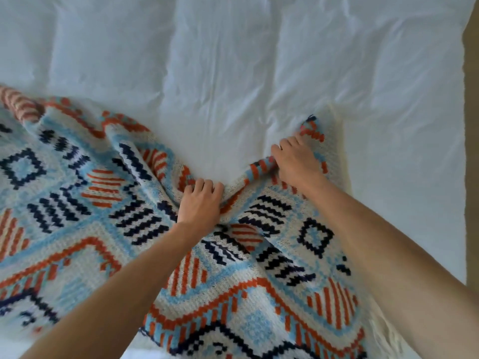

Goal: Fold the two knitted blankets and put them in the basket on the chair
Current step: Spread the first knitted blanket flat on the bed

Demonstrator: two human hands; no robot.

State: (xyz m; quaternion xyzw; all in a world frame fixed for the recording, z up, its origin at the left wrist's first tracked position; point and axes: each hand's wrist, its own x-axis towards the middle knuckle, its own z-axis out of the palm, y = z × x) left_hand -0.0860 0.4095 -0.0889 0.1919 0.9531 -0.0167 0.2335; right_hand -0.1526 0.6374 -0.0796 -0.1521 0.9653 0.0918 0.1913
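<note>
Gripping the far edge of the white, light-blue, orange & navy geometric-patterned knitted blanket [77, 203] w/ both hands. My left hand [201, 203] has its fingers curled into a bunched fold near the middle of that edge. My right hand [295, 164] clutches the rolled-over edge close to the far right corner. Hands are near each other, not touching; the fabric dips btwn them. The blanket lies rumpled on the near part of the wrinkled white duvet [233, 60], spreading left & toward me. Strip of tan floor [471, 125] at far right.
</note>
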